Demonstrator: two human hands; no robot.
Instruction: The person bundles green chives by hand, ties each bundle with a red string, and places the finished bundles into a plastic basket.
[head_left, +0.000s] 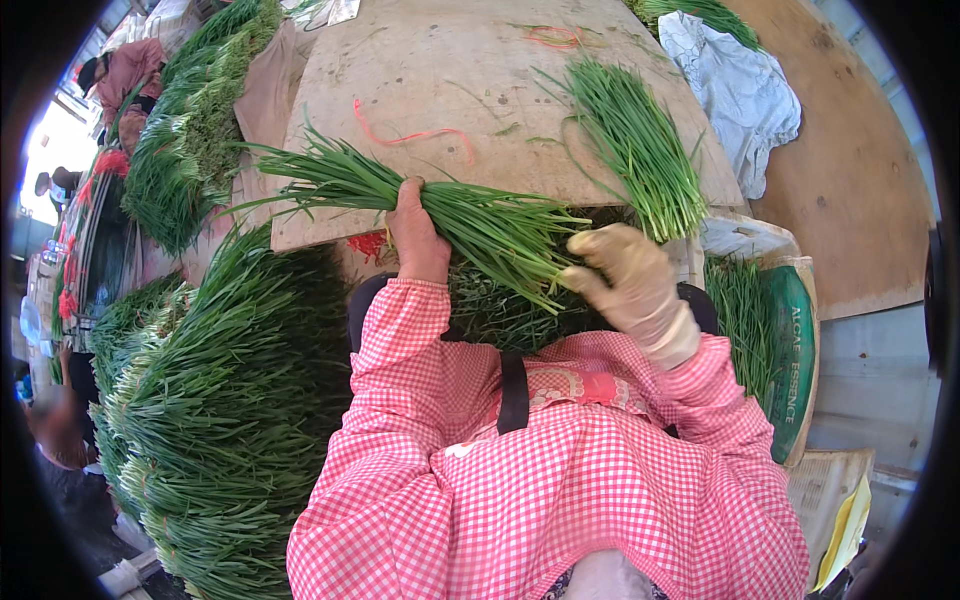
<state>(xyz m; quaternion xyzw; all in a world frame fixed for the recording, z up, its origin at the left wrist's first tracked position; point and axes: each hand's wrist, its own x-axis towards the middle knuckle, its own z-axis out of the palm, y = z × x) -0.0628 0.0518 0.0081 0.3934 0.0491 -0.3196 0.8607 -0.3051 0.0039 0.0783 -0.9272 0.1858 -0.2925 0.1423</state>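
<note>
A bunch of long green garlic chives (480, 215) is held across my lap, just in front of the board's near edge. My bare left hand (415, 235) is closed around the middle of the bunch, thumb on top. Leaf tips fan out to the left, and the pale cut ends point right. At those stem ends is my right hand (630, 275) in a cream glove, its fingers curved and the thumb apart from them. No stem shows clearly gripped in it. Another bunch of chives (640, 150) lies on the wooden board (440, 70), to the right.
Red ties (415, 136) lie on the board. Big stacks of chives (230, 400) rise at my left. A pale cloth (735, 90) lies at the far right. At my right stands a crate (750, 240) with chives and a green bag (790, 350). Other people are at the far left.
</note>
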